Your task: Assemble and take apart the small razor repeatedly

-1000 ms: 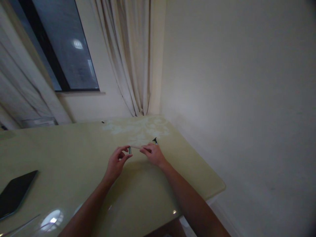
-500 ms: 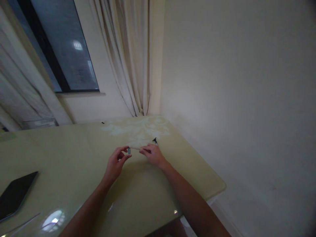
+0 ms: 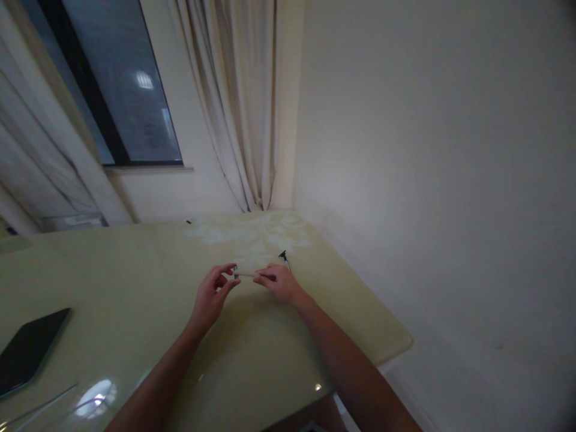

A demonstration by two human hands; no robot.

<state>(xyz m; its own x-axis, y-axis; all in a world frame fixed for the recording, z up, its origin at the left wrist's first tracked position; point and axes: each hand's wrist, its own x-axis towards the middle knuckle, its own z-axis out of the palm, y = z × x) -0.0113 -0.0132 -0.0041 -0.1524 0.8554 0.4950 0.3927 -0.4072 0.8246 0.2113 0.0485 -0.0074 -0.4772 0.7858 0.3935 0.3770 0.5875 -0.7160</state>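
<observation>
My left hand point(image 3: 216, 289) pinches a small, narrow greenish-and-dark piece point(image 3: 234, 272) upright between thumb and fingertips, above the table. It looks like a razor cartridge, but it is too small to be sure. My right hand point(image 3: 278, 282) grips a thin pale stick point(image 3: 246, 275) between thumb and forefinger. The stick points left, its far tip at or against the middle of the small piece. Just beyond my right hand lies a razor point(image 3: 283, 256) with a black head and a light handle, partly hidden by that hand.
A glossy yellow-green table point(image 3: 126, 288) extends under both arms, its corner at the right. A dark tablet-like slab point(image 3: 33, 348) lies at the left. Near the back edge is a tiny black object point(image 3: 188, 222). A wall point(image 3: 427, 180) borders the right side; curtains point(image 3: 238, 108) hang behind.
The tip of the stick has shifted down from near the top of the small piece to about its middle. Both hands keep their grips, and the view has moved slightly.
</observation>
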